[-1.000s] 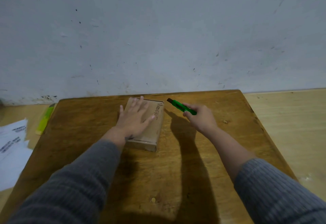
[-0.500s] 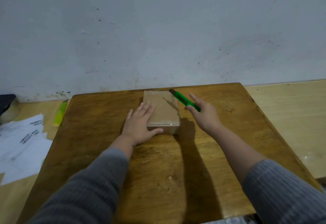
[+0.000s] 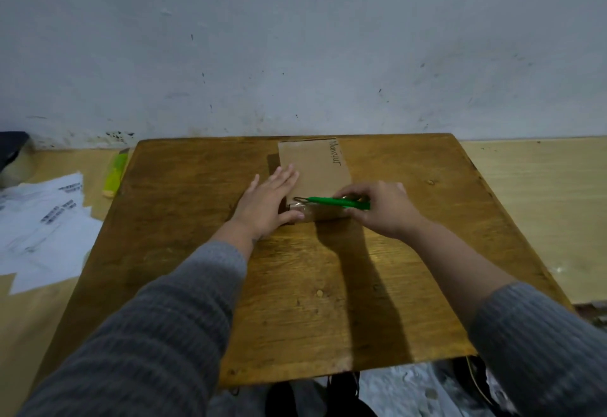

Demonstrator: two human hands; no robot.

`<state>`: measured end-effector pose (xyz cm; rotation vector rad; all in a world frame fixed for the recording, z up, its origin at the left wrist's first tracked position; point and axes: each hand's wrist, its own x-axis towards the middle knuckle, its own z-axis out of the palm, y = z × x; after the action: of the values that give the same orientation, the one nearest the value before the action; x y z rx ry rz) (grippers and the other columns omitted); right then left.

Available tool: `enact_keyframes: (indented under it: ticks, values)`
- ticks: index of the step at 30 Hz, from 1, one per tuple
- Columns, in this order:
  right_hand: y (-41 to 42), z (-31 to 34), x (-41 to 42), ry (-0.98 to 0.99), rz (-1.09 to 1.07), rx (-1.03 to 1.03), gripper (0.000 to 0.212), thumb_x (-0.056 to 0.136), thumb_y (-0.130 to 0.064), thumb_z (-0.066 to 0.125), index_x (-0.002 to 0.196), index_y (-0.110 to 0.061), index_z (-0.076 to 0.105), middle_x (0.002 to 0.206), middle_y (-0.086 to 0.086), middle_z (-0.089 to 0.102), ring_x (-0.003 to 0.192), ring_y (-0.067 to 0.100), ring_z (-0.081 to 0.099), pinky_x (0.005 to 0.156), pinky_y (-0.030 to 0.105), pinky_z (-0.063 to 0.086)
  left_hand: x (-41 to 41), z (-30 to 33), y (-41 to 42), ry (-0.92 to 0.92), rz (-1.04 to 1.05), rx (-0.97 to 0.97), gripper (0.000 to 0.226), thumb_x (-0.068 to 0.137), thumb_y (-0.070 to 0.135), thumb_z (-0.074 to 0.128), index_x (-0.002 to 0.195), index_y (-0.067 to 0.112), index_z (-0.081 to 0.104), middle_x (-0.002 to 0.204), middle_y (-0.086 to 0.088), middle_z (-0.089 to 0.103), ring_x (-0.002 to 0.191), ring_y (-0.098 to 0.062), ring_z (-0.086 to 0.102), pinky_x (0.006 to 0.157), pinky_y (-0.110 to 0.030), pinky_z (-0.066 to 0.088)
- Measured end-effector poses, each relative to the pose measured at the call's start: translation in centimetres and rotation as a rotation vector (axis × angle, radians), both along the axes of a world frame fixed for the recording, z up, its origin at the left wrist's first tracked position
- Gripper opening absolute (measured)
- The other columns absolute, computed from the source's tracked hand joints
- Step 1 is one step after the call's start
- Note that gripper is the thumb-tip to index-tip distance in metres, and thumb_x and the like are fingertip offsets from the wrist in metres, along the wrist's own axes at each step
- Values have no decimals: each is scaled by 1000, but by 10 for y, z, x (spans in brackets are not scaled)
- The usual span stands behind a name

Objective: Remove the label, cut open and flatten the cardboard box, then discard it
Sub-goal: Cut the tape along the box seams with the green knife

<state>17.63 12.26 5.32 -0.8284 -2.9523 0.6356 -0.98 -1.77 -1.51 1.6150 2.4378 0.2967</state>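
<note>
A small brown cardboard box [image 3: 315, 166] with handwriting on its top lies near the far edge of the wooden table [image 3: 184, 206]. My left hand [image 3: 267, 203] rests flat on the box's near left corner, fingers spread and thumb against the taped near side. My right hand [image 3: 377, 208] grips a green utility knife [image 3: 335, 202]. The knife lies sideways along the box's near top edge, its tip pointing left toward my left hand. Clear tape covers the near side of the box.
White printed papers [image 3: 42, 229] lie on the floor to the left. A yellow-green object [image 3: 115, 175] lies by the table's left edge. A pale wall [image 3: 295, 38] stands right behind the table. Light wooden floor [image 3: 542, 206] runs to the right.
My right hand has swung the knife from the box's far right corner down to its near top edge. The left hand has slid to the near left corner. The head camera has pulled back.
</note>
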Motion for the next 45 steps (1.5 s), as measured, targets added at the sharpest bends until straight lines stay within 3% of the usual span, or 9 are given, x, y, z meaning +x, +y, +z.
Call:
enact_keyframes:
  ticks: [3,6,10,15,21,27,35,45]
  values:
    - [2,-4,-5,-96,83,106,31,91,-25,57,119,-38,53,122,-4,67,111,19,60,97,38,38,-5,0,0,-2,-15,-10,87,88,57,52,154,25,5,161,8,-4,148,-12,-1,120,-46,2]
    - [6,-9,-9,-77,146,223,43,94,-18,49,132,-39,46,130,2,61,111,25,60,86,40,49,-7,0,0,0,-10,-16,87,89,55,52,154,26,3,161,9,-4,148,-12,-1,120,-46,0]
    - [10,-15,-13,-27,240,383,48,98,-21,41,140,-42,36,124,-2,61,111,22,55,79,36,34,-5,-1,0,-4,0,-12,86,90,53,52,154,25,2,161,8,-5,148,-12,-2,120,-48,-1]
    - [2,-15,-17,8,256,435,47,98,-22,44,141,-40,36,124,-1,61,114,22,52,75,32,23,-5,-1,1,-14,4,-13,87,90,52,52,154,24,1,162,8,-5,148,-12,-3,120,-46,-3]
    - [-5,-15,-19,-35,256,477,52,96,-22,47,142,-39,33,126,-1,60,116,22,50,83,35,30,-4,-2,0,5,6,-17,85,92,54,49,154,23,0,162,7,-7,148,-12,-3,120,-47,-4]
    - [-3,-16,-14,-27,251,500,52,95,-20,45,141,-40,34,126,-1,60,114,22,51,78,34,25,-4,-2,0,-5,1,-11,84,93,53,49,154,22,0,162,6,-6,148,-13,-2,120,-47,-3]
    - [-13,-17,-20,-50,230,501,53,95,-18,46,142,-38,33,127,0,59,114,23,50,86,37,32,-1,-2,1,-3,9,-28,85,93,51,50,154,21,0,162,6,-7,149,-14,-2,120,-50,-1]
    - [8,-17,0,-87,160,476,53,94,-15,42,141,-38,35,125,-3,59,109,21,50,83,35,30,-2,1,0,-6,0,-42,84,93,50,49,154,22,-1,162,6,-7,149,-13,-2,120,-49,-2]
